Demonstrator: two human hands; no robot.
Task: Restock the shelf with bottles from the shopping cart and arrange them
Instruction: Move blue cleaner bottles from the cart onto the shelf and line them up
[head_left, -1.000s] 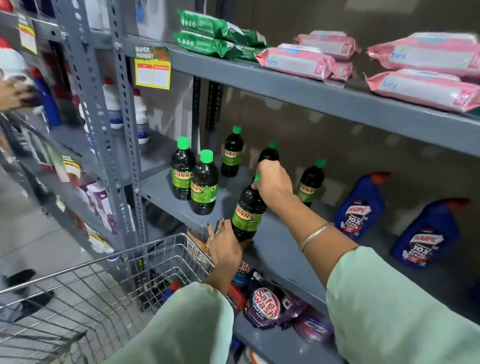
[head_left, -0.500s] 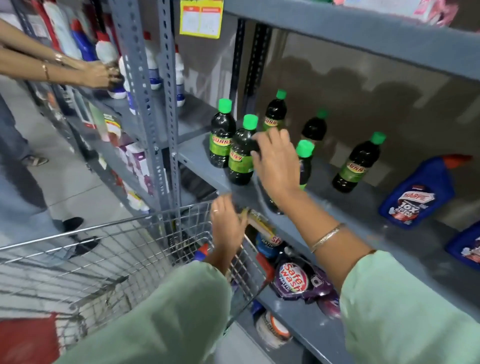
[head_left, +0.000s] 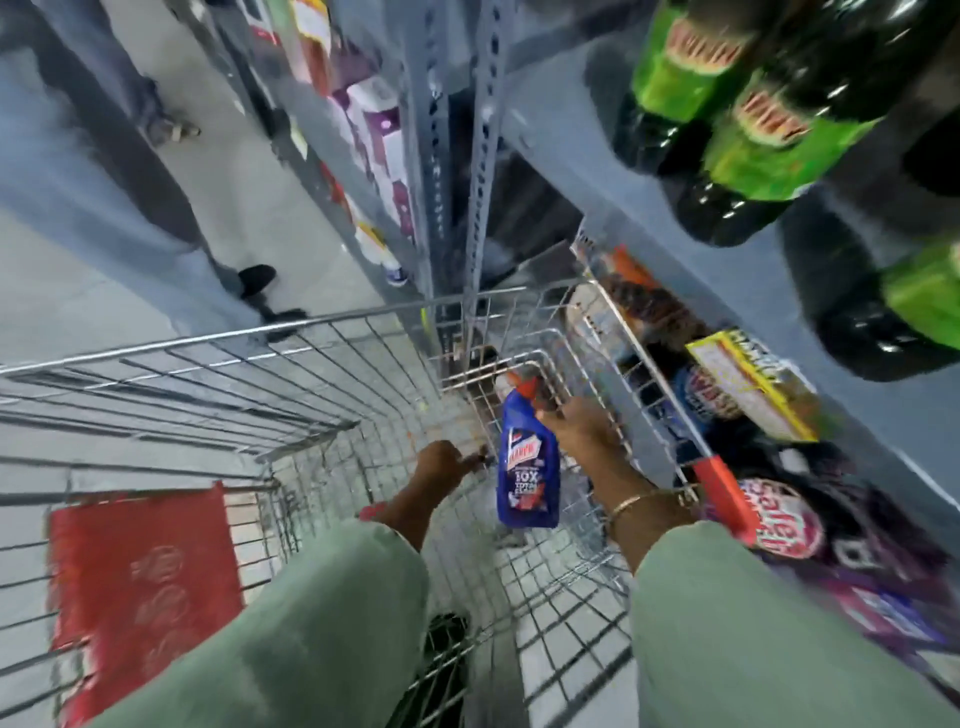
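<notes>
I look down into the wire shopping cart (head_left: 218, 358). A blue cleaner bottle with a red cap (head_left: 527, 467) hangs inside it, near the cart's right wall. My right hand (head_left: 584, 431) is closed around the bottle's neck and upper side. My left hand (head_left: 447, 465) is just left of the bottle with fingers curled and nothing visibly in it. Dark bottles with green labels (head_left: 748, 119) stand on the grey shelf (head_left: 587, 161) at the upper right, blurred.
A red panel (head_left: 140, 587) lies at the cart's near left. Below the shelf are purple pouches (head_left: 789, 525) and a yellow price tag (head_left: 748, 384). The perforated shelf posts (head_left: 457, 156) rise beyond the cart. Another person's legs and shoes (head_left: 260, 291) are on the floor to the left.
My view swung down from the shelf into the cart. My right hand left the green-label bottles and now grips the blue bottle. My left hand dropped from the cart rim inside.
</notes>
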